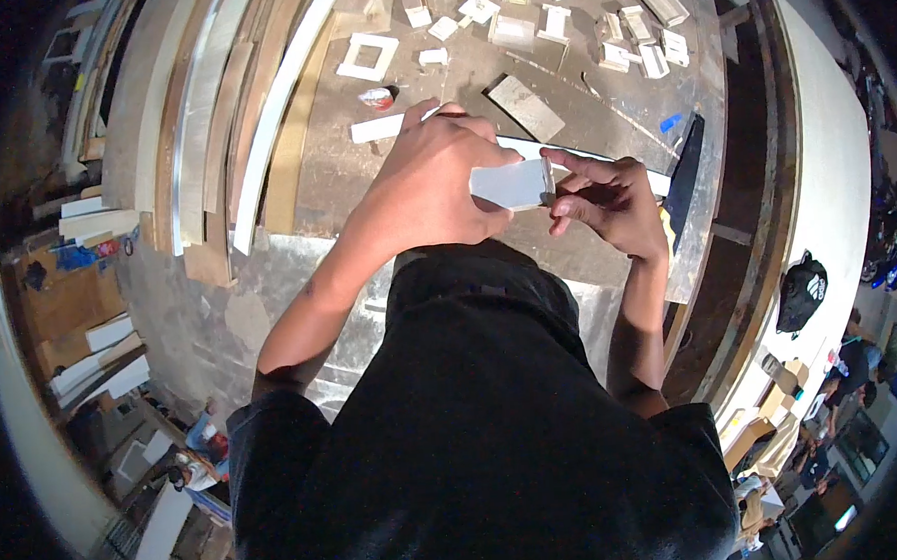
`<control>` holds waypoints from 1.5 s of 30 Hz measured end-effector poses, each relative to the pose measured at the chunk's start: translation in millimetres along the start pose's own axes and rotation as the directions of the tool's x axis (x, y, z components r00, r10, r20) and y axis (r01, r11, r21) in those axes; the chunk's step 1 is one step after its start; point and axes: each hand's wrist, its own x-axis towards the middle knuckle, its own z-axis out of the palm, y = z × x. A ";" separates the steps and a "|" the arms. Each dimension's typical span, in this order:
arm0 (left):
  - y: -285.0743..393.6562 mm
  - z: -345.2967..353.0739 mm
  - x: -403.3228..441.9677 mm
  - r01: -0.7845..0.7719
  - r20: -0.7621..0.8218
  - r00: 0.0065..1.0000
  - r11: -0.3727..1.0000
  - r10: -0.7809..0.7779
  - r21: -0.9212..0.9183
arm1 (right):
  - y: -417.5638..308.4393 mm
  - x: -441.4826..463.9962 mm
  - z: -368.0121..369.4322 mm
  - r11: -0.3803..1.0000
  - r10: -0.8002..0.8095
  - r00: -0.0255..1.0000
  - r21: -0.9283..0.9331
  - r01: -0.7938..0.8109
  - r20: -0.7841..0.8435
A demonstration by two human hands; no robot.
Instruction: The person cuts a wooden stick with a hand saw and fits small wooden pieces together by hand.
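Note:
A small pale block, whitish on its face with a darker right end, is held up in front of my chest. My left hand is closed around its left part. At the right end, the thumb and fingers of my right hand pinch its edge. Behind both hands a long white strip lies across the table, partly covered by my hands. Just beyond the strip sits a flat wooden piece. A dark wedge-shaped object lies right of my right hand.
Long boards are stacked along the table's left side. Several small wooden frames and blocks are scattered at the back. A blue object lies toward the right edge. A black cap rests on the pale surface at right. People are in the background.

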 end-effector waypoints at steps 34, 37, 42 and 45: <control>-0.8 -5.6 -4.1 0.059 0.070 0.996 0.998 -0.056 -0.038 | 0.9 0.3 4.2 0.996 -0.029 0.999 0.085 0.032 -0.037; -3.3 -4.5 -3.5 0.059 0.084 0.995 0.997 -0.055 -0.045 | -0.1 0.8 4.9 0.997 -0.039 0.999 0.072 0.042 -0.033; -11.7 2.8 -6.0 0.024 0.010 1.000 0.994 -0.023 -0.104 | 2.6 2.3 5.5 0.996 -0.029 0.999 0.084 0.031 -0.026; -14.8 4.8 -6.5 0.057 0.021 0.998 0.987 -0.055 -0.149 | 8.4 3.4 6.5 0.992 -0.019 0.999 0.124 0.023 -0.032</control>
